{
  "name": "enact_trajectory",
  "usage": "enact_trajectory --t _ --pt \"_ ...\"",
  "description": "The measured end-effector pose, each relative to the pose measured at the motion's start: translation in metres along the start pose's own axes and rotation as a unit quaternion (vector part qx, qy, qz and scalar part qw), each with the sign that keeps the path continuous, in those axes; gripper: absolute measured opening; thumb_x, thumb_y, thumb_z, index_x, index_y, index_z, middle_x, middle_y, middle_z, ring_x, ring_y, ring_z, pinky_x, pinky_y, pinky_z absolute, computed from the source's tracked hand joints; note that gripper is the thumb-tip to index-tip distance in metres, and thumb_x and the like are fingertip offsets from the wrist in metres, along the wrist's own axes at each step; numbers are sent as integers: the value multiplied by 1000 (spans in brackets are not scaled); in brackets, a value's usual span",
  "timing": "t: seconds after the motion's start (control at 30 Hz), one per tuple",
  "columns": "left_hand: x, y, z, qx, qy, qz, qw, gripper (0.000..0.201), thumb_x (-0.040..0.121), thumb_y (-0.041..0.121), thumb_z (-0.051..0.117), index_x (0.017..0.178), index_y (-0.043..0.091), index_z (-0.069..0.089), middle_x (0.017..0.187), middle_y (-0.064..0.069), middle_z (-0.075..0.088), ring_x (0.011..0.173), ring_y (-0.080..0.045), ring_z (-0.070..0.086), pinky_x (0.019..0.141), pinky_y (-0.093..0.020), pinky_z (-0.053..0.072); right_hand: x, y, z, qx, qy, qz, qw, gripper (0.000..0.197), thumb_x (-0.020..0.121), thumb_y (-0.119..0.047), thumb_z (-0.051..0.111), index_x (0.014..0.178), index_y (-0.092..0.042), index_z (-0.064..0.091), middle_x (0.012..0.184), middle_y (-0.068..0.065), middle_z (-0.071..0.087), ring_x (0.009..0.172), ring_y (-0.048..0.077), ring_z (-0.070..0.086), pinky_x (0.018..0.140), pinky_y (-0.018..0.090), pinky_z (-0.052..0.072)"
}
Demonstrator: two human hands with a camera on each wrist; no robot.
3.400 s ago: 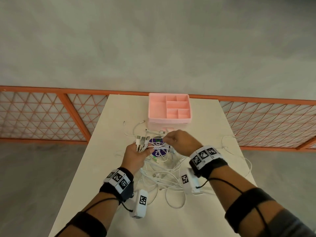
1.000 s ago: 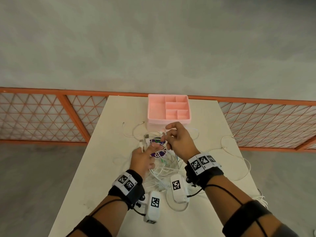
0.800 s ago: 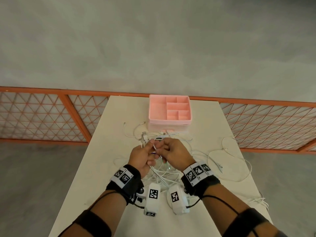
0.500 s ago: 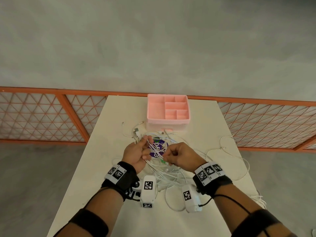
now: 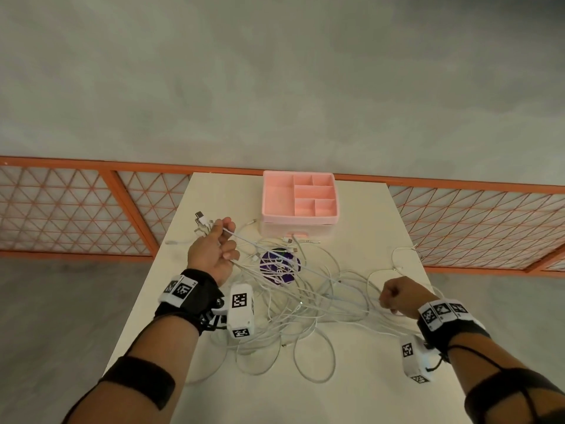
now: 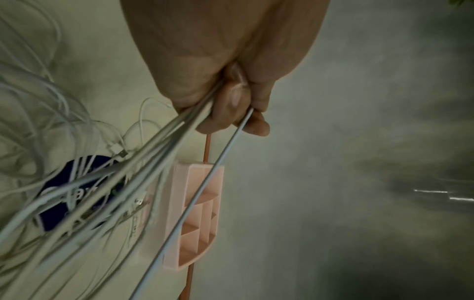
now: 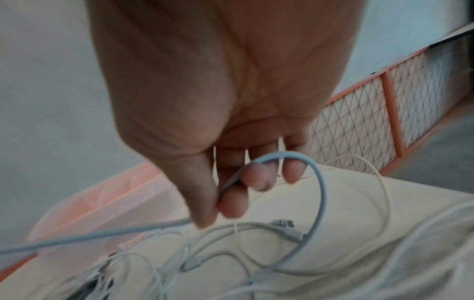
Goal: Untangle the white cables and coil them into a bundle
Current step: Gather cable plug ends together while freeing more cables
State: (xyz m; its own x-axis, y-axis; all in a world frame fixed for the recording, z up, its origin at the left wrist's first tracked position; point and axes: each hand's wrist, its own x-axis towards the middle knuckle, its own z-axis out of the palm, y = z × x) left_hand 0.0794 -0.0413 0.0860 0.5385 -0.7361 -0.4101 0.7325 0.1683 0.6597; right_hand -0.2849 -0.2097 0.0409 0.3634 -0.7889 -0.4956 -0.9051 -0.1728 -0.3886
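Thin, limp, light white cables lie tangled on tabletop; plug ends are gripped in left hand, one strand is pinched in right hand & drawn taut; judged slippery, best held nr plugs

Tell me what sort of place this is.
Probably a bare indoor workspace set up for recording. A plain pale table stands on a grey concrete floor, an orange mesh barrier runs behind it, and a pink organizer tray sits on the table.
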Motion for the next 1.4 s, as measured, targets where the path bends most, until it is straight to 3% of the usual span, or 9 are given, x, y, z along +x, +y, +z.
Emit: enact_trajectory --t 0.2,0.3,0.43,0.57,0.7,0.9,1.1,1.23,1.4 --pt "-5 -13 4 -15 15 22 1000 25 106 28 42 95 17 62 75 7 68 37 -4 27 35 -15 25 12 27 10 -137 95 119 979 11 86 -27 58 90 -21 66 86 -1 65 81 22 59 77 28 50" --pt "-7 -13 6 -8 24 42 999 21 105 26 46 99 17 64 74 6 68 39 -4 27 36 -16 26 47 57 35 -128 61 106 984 64 71 -73 60 108 -21 68 98 7 70 87 24 64 79 34 54" --pt "-14 -28 11 30 11 29 999 20 104 23 49 103 12 65 76 3 69 41 -4 29 36 -16 28 14 -49 24 -33 60 -29 997 24 95 -19 54 111 -13 70 115 7 70 107 24 64 94 32 48" --pt "-30 -50 25 71 -22 13 997 18 104 19 48 105 8 62 87 -3 73 37 -2 38 36 -15 26 -23 -153 29 135 42 -226 964 23 95 -35 57 98 -20 74 91 -5 74 83 11 67 82 31 52" --pt "-34 -62 27 119 -24 10 993 19 104 18 49 109 5 62 103 -10 75 41 -5 46 35 -17 26 -42 -203 50 160 31 -289 943 18 92 -25 61 85 -15 73 71 1 69 62 9 59 63 22 46" --pt "-27 -50 6 69 2 -21 997 21 105 22 47 104 7 62 99 -4 76 39 -5 28 35 -16 26 -42 -193 65 157 14 -278 948 14 89 -20 66 77 -11 67 61 -7 60 53 -1 51 56 13 41" --pt "-11 -38 -15 17 64 -25 997 24 105 23 46 93 11 63 78 2 75 33 -3 30 33 -16 26 -46 -166 75 87 -52 -307 946 30 86 -20 71 62 -30 57 58 -14 55 55 -7 51 58 6 39" --pt "-9 -42 -16 40 67 -17 997 25 105 24 47 94 10 65 82 0 74 35 -4 29 34 -16 27 -44 -147 76 83 -94 -280 952 26 86 -18 73 65 -28 61 54 -20 59 54 -10 54 57 3 38" --pt "-14 -49 -11 90 58 10 994 27 105 28 48 93 11 65 79 -1 71 40 -6 28 36 -17 28 -36 -132 73 85 -90 -256 959 26 84 -22 74 62 -31 63 61 -15 64 59 -6 57 63 14 45"
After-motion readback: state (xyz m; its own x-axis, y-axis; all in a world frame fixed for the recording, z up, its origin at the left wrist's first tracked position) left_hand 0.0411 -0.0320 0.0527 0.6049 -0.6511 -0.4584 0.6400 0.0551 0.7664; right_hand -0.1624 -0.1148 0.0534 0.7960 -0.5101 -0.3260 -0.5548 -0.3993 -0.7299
